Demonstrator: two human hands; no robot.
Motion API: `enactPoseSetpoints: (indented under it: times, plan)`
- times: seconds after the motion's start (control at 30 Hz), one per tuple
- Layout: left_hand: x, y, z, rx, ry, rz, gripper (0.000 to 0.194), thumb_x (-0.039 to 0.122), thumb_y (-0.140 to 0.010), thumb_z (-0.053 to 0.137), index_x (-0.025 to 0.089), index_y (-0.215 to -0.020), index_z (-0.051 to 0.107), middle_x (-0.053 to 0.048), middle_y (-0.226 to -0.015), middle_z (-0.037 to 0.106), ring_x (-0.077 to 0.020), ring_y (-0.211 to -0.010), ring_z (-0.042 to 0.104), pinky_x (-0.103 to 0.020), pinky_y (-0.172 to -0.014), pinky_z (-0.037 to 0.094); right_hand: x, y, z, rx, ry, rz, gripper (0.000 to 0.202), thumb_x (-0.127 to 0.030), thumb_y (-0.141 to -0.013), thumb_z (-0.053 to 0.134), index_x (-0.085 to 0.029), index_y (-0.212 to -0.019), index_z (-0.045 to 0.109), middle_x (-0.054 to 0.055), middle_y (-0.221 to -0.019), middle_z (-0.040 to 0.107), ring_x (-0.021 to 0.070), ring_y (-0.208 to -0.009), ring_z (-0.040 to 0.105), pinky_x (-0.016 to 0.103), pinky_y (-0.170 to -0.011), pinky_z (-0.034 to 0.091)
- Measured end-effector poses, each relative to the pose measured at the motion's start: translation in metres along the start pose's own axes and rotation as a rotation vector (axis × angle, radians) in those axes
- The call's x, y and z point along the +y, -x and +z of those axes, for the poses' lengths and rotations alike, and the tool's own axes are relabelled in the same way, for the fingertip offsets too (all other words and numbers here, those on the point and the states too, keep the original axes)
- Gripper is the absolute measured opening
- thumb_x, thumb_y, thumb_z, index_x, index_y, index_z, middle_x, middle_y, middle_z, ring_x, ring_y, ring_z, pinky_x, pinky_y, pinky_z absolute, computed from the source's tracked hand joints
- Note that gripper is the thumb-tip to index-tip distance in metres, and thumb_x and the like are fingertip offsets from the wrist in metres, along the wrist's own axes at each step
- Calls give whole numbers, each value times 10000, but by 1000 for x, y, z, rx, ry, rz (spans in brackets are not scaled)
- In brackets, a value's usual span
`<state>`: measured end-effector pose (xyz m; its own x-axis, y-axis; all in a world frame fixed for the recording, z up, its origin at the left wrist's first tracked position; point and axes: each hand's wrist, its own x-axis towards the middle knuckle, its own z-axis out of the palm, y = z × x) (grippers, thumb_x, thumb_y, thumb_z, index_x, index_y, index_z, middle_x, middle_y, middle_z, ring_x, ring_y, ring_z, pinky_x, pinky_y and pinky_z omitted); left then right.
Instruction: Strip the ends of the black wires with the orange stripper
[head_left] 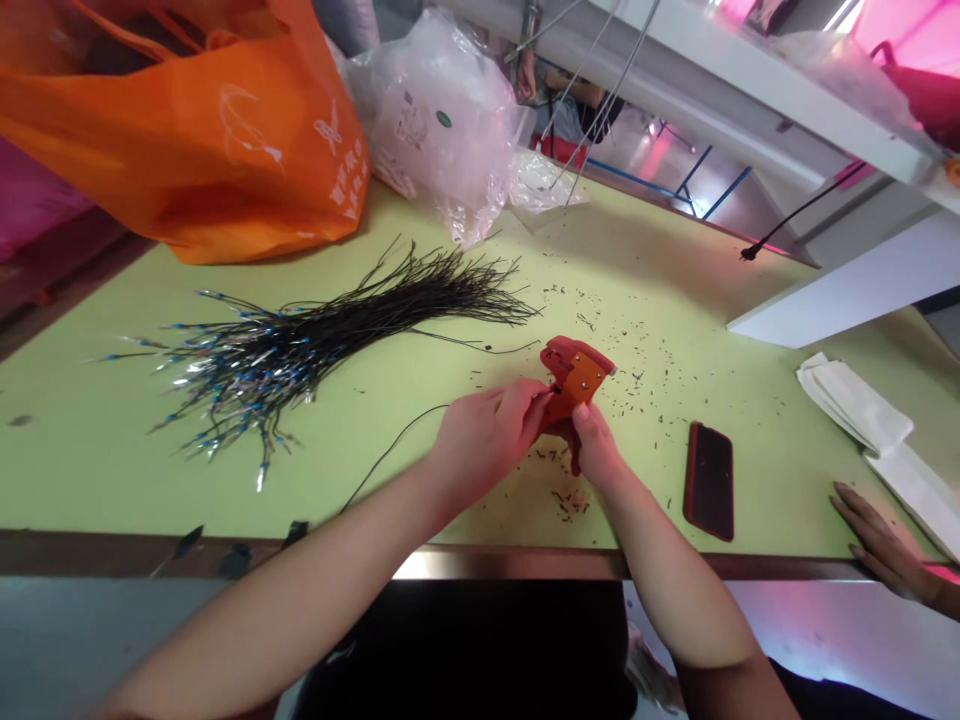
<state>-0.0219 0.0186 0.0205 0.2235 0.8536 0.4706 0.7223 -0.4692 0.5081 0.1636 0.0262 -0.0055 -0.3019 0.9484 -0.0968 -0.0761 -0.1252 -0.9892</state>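
My left hand (491, 435) pinches a thin black wire (394, 440) near its end, at the jaws of a red and orange hand tool (581, 380). The wire trails from my fingers down to the table's front edge. Around the tool's handles my right hand (596, 445) is closed. Left of both hands lies a big bundle of black wires (360, 320), with blue and shiny clear pieces at their left ends. Small dark scraps (637, 375) are scattered on the green table (420, 500) around the tool.
An orange bag (262, 150) and a clear plastic bag (442, 120) stand at the back left. To the right lie a phone (710, 480) and folded white material (855, 405), with another person's hand (877, 540) at the edge. A white panel (847, 280) rises at the back right.
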Motion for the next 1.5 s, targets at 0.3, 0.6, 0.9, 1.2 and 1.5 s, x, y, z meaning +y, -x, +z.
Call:
enactPoseSetpoints:
  times: [0.3,0.6,0.9,1.2,1.5]
  plan:
    - [-2,-3,0,182,-36,129,302,327,-1104,516,216,-930,736,-19,-742,788,-150,-620,714,-266,-555,433,-2,1,2,-2,0,-1,765,-919,-835,611,-283,-1259,629,123,-1084,740,339,-1070,740,544,-916,662]
    - [-1,-3,-3,195,-65,195,279,255,-1084,545,211,-867,715,21,-631,712,-135,-540,632,-276,-533,392,-4,2,5,-23,-55,-3,907,-929,-808,631,-310,-1460,511,128,-1180,725,351,-1119,722,509,-828,672]
    - [-1,-3,-2,244,-47,219,222,260,-1084,572,213,-955,747,3,-678,738,-140,-578,674,-262,-565,456,-1,1,2,-44,-66,-34,820,-898,-848,622,-297,-1403,569,112,-1118,741,329,-1047,745,492,-833,674]
    - [4,-6,-3,329,-38,348,149,176,-1062,606,189,-950,704,19,-713,748,-118,-563,669,-255,-559,467,5,4,1,28,-51,-88,692,-876,-883,611,-264,-1196,691,75,-939,754,290,-906,762,446,-743,681]
    - [5,-4,-1,335,-21,381,110,169,-1063,608,169,-998,696,18,-727,748,-118,-567,666,-261,-572,487,10,5,1,87,-55,-123,666,-880,-920,535,-233,-925,692,39,-764,696,228,-734,731,358,-631,655]
